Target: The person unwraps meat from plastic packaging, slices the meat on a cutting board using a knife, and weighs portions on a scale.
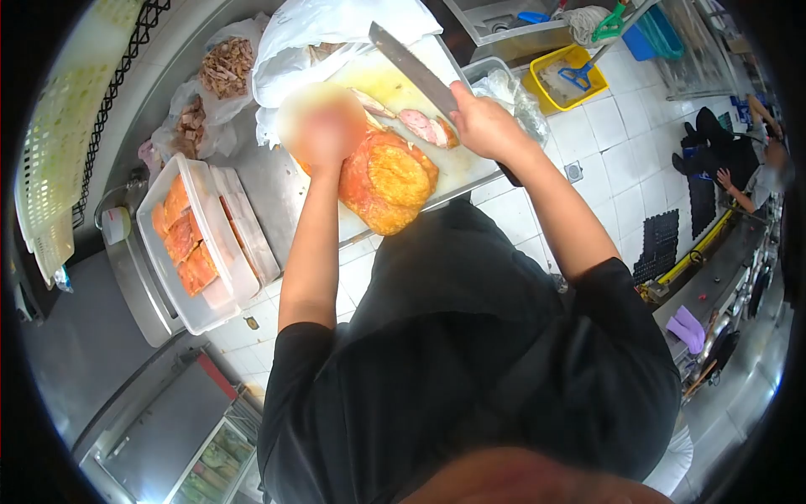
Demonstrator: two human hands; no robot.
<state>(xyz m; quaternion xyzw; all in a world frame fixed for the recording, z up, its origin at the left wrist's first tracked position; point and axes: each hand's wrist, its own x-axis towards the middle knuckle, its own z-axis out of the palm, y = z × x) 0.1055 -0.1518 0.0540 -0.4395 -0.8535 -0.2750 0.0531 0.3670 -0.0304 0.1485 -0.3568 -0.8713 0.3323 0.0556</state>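
A long, wide knife (413,70) is in my right hand (489,126), its blade pointing up and to the left over the white cutting board (470,172). My left hand (323,126) is blurred, so its fingers do not show; it is at the upper left edge of a large golden-brown piece of meat (390,181). That meat lies at the board's near edge. Between it and my right hand is a smaller cut piece (424,126) with a pink inside. A white plastic bag (290,50) lies beyond my left hand.
Left of the board, a clear plastic container (197,315) holds several orange-brown meat pieces. Bags of chopped meat (227,67) lie farther back. A yellow bin (567,80) stands at the upper right. Another person (739,160) is at the far right.
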